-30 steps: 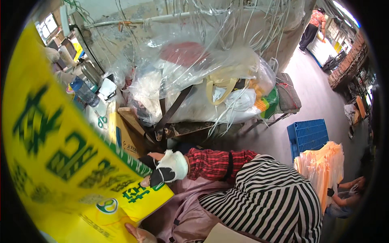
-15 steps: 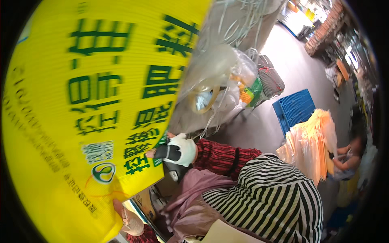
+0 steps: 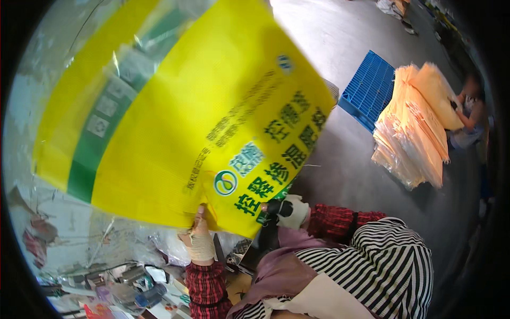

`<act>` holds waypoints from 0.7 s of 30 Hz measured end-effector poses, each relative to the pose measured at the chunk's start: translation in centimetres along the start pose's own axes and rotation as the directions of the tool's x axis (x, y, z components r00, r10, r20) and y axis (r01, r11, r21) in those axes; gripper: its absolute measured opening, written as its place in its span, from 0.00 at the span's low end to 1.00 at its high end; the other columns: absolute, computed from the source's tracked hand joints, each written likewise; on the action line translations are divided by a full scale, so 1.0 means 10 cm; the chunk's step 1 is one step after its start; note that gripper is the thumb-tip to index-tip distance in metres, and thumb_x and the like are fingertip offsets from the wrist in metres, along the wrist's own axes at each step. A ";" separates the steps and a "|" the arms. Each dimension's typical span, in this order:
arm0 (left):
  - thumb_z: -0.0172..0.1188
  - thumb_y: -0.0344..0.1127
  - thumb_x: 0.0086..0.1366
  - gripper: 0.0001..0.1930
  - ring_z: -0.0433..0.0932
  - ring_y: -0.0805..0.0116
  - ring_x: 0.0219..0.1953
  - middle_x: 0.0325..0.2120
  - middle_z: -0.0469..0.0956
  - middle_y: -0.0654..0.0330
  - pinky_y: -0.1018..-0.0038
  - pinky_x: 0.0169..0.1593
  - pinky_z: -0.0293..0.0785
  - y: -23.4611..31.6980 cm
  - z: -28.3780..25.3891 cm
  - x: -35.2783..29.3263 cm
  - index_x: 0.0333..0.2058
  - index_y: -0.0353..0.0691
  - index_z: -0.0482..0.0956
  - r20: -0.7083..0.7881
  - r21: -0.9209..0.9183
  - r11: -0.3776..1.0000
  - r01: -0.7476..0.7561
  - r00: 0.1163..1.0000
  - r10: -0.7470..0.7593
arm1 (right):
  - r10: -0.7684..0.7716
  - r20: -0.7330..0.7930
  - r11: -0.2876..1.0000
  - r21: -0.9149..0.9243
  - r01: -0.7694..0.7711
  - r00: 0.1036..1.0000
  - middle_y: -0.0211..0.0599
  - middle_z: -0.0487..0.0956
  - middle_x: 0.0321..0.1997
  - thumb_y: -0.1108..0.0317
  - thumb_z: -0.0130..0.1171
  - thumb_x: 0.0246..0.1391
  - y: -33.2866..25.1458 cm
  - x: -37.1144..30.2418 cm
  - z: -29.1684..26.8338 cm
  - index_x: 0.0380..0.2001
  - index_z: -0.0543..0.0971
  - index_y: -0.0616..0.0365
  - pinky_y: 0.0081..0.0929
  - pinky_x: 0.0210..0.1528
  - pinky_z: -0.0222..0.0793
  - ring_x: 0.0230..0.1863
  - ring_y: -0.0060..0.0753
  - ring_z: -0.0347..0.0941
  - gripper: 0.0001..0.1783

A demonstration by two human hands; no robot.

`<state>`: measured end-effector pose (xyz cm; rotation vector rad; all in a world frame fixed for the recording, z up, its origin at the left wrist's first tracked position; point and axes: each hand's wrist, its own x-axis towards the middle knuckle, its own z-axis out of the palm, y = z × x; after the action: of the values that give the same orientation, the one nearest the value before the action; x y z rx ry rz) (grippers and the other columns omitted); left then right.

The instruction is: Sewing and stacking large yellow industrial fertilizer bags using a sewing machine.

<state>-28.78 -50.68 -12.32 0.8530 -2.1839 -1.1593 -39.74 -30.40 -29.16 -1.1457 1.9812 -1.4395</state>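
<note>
A large yellow woven sack (image 3: 159,154) with green print and a green band fills the upper left and middle, spread in front of me. My left hand (image 3: 200,236), wrapped in pale tape, grips its lower edge; the thumb lies over the near face and the other fingers are hidden behind. My right hand (image 3: 287,209), in a white and black covering, pinches the sack's lower right corner. Part of the sack is blurred, and a clear film-like layer shows by the green band.
A blue plastic pallet (image 3: 367,90) lies on the floor at right, beside a tall stack of peach-coloured sacks (image 3: 409,133). Another person (image 3: 470,119) handles those sacks. Lower left, a cluttered surface holds bottles (image 3: 151,295) and scraps. A pale wall stands at far left.
The sack has swung rightward and tilted, showing its green band. Both hands keep their hold. My view has turned, bringing the cluttered surface in; the other person has lifted a peach-coloured sack.
</note>
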 end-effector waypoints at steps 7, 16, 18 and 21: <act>0.50 0.33 0.64 0.15 0.76 0.66 0.37 0.39 0.77 0.57 0.72 0.43 0.72 -0.96 0.33 -0.14 0.46 0.31 0.74 -0.012 -0.381 0.813 0.440 0.877 -0.480 | 0.127 0.358 0.983 0.076 -0.164 0.925 0.42 0.77 0.33 0.63 0.52 0.57 1.12 0.24 1.01 0.40 0.76 0.55 0.27 0.36 0.71 0.35 0.33 0.75 0.11; 0.48 0.40 0.68 0.16 0.74 0.61 0.46 0.46 0.73 0.59 0.60 0.49 0.72 -1.97 0.68 -0.58 0.50 0.39 0.70 0.428 -0.719 0.244 0.651 0.691 -0.583 | 0.421 0.232 0.850 -0.439 -0.292 0.877 0.46 0.77 0.37 0.56 0.63 0.45 0.15 0.51 0.04 0.42 0.74 0.53 0.34 0.43 0.71 0.40 0.45 0.75 0.22; 0.50 0.40 0.67 0.17 0.75 0.61 0.45 0.45 0.75 0.58 0.62 0.49 0.72 -2.01 0.76 -0.39 0.50 0.38 0.71 0.456 -0.693 0.271 0.668 0.697 -0.554 | 0.611 0.148 0.714 -0.527 -0.461 0.778 0.41 0.77 0.34 0.52 0.61 0.45 -0.09 0.60 -0.19 0.38 0.76 0.52 0.30 0.39 0.72 0.35 0.40 0.76 0.20; 0.52 0.40 0.65 0.18 0.76 0.61 0.44 0.44 0.76 0.58 0.66 0.49 0.72 -1.84 0.79 -0.28 0.49 0.36 0.73 0.388 -0.658 0.429 0.618 0.768 -0.510 | 0.270 0.092 0.763 -0.627 -0.155 0.958 0.38 0.79 0.33 0.61 0.53 0.51 0.40 0.39 -0.04 0.32 0.78 0.50 0.34 0.35 0.72 0.34 0.39 0.76 0.09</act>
<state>-27.10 -52.44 -32.41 1.1440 -1.1829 -2.3033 -43.74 -32.92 -32.24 -1.1852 2.4296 -0.5400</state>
